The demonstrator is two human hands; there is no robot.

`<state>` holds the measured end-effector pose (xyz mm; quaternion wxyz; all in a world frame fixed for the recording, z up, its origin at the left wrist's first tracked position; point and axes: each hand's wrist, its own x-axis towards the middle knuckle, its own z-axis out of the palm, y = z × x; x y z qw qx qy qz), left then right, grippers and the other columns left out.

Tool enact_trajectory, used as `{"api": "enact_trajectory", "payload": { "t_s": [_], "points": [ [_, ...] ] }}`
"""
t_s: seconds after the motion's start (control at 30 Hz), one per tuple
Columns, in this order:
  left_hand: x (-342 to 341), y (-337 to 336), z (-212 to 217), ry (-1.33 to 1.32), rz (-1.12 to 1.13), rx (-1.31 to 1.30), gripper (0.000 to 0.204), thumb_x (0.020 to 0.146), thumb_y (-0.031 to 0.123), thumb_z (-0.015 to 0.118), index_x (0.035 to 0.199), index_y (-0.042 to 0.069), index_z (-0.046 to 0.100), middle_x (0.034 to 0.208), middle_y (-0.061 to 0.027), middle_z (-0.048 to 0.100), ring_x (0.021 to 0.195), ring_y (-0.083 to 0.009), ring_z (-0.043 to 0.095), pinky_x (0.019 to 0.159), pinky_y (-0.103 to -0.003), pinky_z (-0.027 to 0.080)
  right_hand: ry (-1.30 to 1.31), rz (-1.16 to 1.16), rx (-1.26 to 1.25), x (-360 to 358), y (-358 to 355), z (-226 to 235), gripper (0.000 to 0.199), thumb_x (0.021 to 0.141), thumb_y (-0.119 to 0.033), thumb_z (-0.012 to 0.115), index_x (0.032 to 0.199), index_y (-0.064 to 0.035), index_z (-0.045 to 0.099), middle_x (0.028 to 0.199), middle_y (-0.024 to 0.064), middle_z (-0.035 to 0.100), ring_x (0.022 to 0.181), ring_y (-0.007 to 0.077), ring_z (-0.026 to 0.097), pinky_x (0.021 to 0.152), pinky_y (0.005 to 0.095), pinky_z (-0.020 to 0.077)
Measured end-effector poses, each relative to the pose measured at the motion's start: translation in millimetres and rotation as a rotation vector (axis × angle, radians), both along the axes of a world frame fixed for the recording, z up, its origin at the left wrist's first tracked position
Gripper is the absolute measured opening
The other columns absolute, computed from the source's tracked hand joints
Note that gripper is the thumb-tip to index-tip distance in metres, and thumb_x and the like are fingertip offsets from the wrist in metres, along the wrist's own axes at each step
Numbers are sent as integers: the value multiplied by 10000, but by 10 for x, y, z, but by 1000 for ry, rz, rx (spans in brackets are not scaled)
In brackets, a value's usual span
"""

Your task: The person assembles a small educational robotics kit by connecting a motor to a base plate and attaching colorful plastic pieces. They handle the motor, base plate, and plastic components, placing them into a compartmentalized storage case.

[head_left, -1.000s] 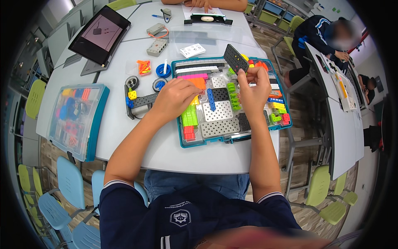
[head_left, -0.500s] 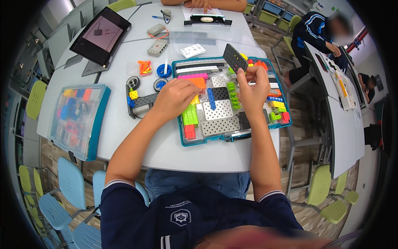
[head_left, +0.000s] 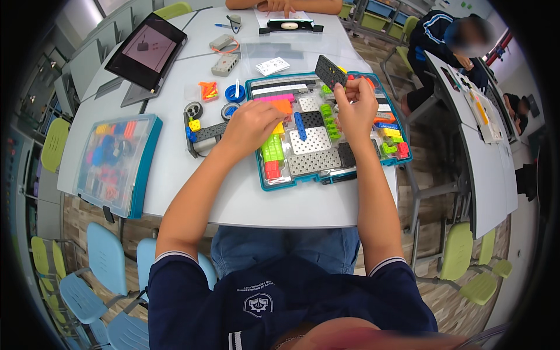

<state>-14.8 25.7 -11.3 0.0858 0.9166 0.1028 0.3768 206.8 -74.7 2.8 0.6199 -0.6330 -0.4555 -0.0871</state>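
Observation:
My right hand (head_left: 358,114) pinches a dark grey perforated plate (head_left: 331,73) by its lower corner, tilted up above the parts case (head_left: 274,186). My left hand (head_left: 251,123) hovers over the left side of the case. Its fingers are closed beside an orange piece (head_left: 282,107), and anything in them is hidden. Below the hands, the teal-edged case holds a white perforated plate (head_left: 310,140), a grey perforated plate (head_left: 314,162), a blue beam (head_left: 300,126), green connectors (head_left: 329,121) and lime blocks (head_left: 272,149).
Left of the case lies a wheeled assembly (head_left: 205,133), near blue rings (head_left: 234,93) and a bag of orange pieces (head_left: 208,91). A closed parts case (head_left: 116,163) and a laptop (head_left: 147,52) stand farther left. Across the table is another person's hand (head_left: 280,7); someone sits at the right table.
The whole view has shifted slightly, with the table appearing a little higher and to the right. My right hand keeps its pinch on the plate; my left hand stays closed near the orange piece.

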Motion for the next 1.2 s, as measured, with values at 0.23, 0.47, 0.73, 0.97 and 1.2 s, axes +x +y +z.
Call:
{"api": "enact_trajectory", "payload": {
  "t_s": [0.23, 0.47, 0.73, 0.97, 1.2],
  "points": [
    [-6, 30, -4, 8, -14, 61, 89, 848, 106, 710, 930, 75, 724, 888, -58, 702, 858, -247, 668, 761, -369, 511, -9, 0, -14, -12, 4, -35, 191, 857, -96, 741, 867, 18, 588, 782, 57, 626, 649, 87, 607, 612, 237, 478],
    [-10, 14, -25, 14, -4, 19, 97, 857, 125, 668, 920, 93, 735, 892, -50, 693, 874, -250, 659, 796, -384, 511, 3, 2, 18, -4, 32, -51, 177, 833, -97, 731, 856, 8, 590, 796, 65, 593, 626, 124, 573, 603, 278, 476],
    [-18, 18, -2, 61, -12, 31, 97, 854, 109, 701, 943, 85, 732, 898, -48, 702, 846, -238, 661, 755, -363, 501, -1, -12, 85, -3, 19, -37, 174, 833, -83, 728, 854, 3, 578, 797, 62, 579, 640, 121, 565, 621, 286, 469],
    [-12, -9, 23, 31, -8, 8, 100, 844, 100, 710, 941, 80, 730, 889, -51, 698, 836, -235, 659, 746, -362, 505, -44, 89, -43, -90, -25, 15, 173, 823, -63, 729, 837, -1, 568, 811, 68, 574, 630, 137, 563, 597, 278, 479],
    [-20, -20, 40, 23, -11, 21, 105, 837, 95, 718, 939, 74, 730, 888, -52, 698, 836, -233, 660, 745, -358, 509, -194, 124, -87, -185, -45, 51, 182, 818, -71, 723, 845, -4, 556, 794, 82, 547, 614, 156, 558, 575, 300, 473]
  ]
}}
